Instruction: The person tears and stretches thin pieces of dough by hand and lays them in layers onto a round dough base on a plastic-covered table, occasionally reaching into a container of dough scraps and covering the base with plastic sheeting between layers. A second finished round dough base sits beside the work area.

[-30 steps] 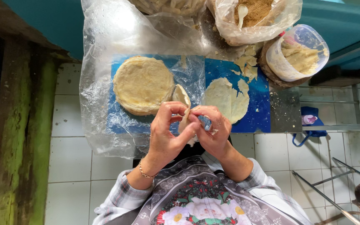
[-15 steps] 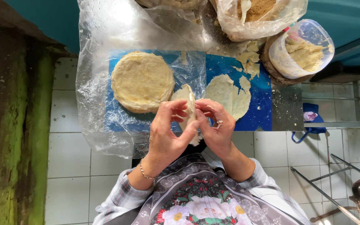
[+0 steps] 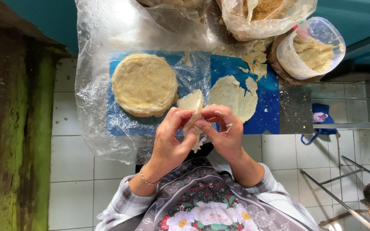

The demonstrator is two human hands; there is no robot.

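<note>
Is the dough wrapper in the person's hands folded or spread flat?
Folded: the wrapper is doubled over, its edge pinched between left hand and right hand.

Thin pale dough wrapper (image 3: 193,112), folded and upright, pinched between both hands' fingers (image 3: 188,128).

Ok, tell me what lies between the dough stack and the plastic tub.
In the head view, between the dough stack and the plastic tub lie loose thin dough sheets and torn scraps on the blue board, plus crinkled clear plastic.
</note>
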